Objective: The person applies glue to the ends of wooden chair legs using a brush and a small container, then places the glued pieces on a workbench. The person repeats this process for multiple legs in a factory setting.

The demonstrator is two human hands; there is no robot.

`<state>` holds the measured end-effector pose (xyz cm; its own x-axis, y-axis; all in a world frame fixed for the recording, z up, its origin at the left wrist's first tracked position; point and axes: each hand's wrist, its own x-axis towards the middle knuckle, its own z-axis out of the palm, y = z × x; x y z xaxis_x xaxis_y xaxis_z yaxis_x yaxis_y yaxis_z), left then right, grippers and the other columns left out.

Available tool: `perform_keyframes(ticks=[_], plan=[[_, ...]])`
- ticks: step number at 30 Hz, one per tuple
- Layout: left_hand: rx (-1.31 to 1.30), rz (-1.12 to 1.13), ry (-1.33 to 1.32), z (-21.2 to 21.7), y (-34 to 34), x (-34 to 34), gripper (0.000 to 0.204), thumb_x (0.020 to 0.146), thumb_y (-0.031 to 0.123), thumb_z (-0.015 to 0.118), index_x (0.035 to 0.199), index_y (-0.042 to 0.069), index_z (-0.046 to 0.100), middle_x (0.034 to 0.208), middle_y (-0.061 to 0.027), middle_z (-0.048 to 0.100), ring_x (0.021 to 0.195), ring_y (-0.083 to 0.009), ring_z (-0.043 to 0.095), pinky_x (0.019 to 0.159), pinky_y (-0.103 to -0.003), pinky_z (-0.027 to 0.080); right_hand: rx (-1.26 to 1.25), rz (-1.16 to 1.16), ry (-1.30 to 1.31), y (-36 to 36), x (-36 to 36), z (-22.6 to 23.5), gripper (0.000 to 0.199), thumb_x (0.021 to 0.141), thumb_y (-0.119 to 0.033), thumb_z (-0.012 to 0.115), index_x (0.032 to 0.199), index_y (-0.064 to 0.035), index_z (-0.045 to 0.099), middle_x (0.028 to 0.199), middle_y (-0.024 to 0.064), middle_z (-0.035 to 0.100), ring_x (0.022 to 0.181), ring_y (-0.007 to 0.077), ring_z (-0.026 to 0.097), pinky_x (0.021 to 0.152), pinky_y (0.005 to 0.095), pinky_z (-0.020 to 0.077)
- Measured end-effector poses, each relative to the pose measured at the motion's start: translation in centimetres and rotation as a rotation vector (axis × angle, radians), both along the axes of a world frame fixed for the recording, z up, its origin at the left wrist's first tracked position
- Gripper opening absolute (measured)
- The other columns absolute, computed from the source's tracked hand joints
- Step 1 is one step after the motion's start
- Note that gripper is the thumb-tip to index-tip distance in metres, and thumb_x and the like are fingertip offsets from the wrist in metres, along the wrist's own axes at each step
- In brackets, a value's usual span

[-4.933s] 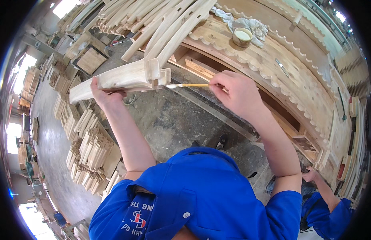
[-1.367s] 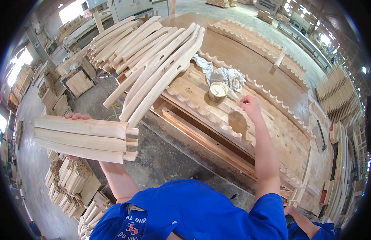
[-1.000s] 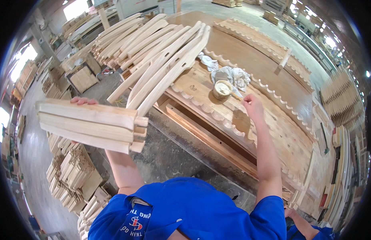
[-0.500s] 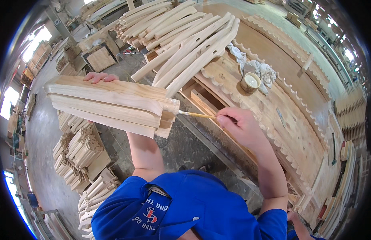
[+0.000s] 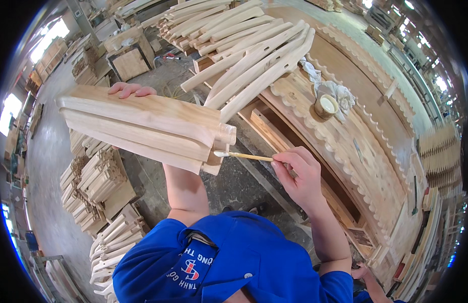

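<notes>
My left hand (image 5: 131, 90) is wrapped round a bundle of shaped wooden pieces (image 5: 143, 121), held up in front of me; its fingertips show over the far edge and the rest is hidden behind the wood. At the right end of the pieces several tenons (image 5: 214, 162) stick out. Between thumb and fingers, my right hand (image 5: 297, 171) pinches a thin wooden glue brush (image 5: 251, 157). White glue covers its tip, which touches the lower tenons. An open tub of white glue (image 5: 326, 106) stands on the bench to the right, beside a crumpled white cloth (image 5: 343, 97).
A long wooden workbench (image 5: 365, 171) with scalloped edging runs along my right. Curved wooden slats (image 5: 264, 55) are piled at its far end. Stacks of wood parts (image 5: 100, 182) stand on the floor at left. Another person's hand (image 5: 361, 271) shows at lower right.
My right hand has moved the brush down and slightly left, from the upper tenons to the lower ones. The held pieces have shifted slightly rightward in view.
</notes>
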<state>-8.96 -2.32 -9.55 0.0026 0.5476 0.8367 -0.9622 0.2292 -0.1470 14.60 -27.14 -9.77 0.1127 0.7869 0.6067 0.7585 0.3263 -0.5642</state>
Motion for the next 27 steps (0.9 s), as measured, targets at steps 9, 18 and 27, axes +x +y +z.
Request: perform_keyframes(ticks=[9,18,27], plan=[[0.016,-0.015,-0.010,-0.4,-0.1,-1.6,0.098,0.037,0.025,0.095,0.121,0.015,0.045,0.111,0.0018,0.053,0.108,-0.0124,0.052,0.100,-0.033,0.037,-0.079,0.001,0.023,0.1,-1.5,0.1,0.008,0.078,-0.006,0.068,0.085,-0.0071,0.065,0.073,0.0055,0.062,0.059,0.0189,0.056,0.051,0.0295,0.0435],[0.067,-0.023,-0.017,-0.8,0.3,-3.0,0.098,0.036,0.026,0.095,0.120,0.016,0.046,0.110,0.0027,0.054,0.108,-0.0114,0.052,0.099,-0.033,0.037,-0.261,0.015,0.072,-1.7,-2.9,1.0,0.008,0.078,-0.005,0.068,0.085,-0.0061,0.065,0.071,0.0053,0.061,0.059,0.0179,0.057,0.052,0.0284,0.0439],[0.054,0.020,0.001,-1.4,0.3,-3.4,0.097,0.034,0.027,0.095,0.118,0.019,0.049,0.109,0.0056,0.055,0.106,-0.0083,0.053,0.096,-0.030,0.037,-0.066,-0.092,-0.104,-1.6,-3.9,0.3,0.010,0.076,-0.006,0.070,0.084,-0.0073,0.065,0.074,0.0059,0.062,0.065,0.0238,0.060,0.057,0.0330,0.0478]])
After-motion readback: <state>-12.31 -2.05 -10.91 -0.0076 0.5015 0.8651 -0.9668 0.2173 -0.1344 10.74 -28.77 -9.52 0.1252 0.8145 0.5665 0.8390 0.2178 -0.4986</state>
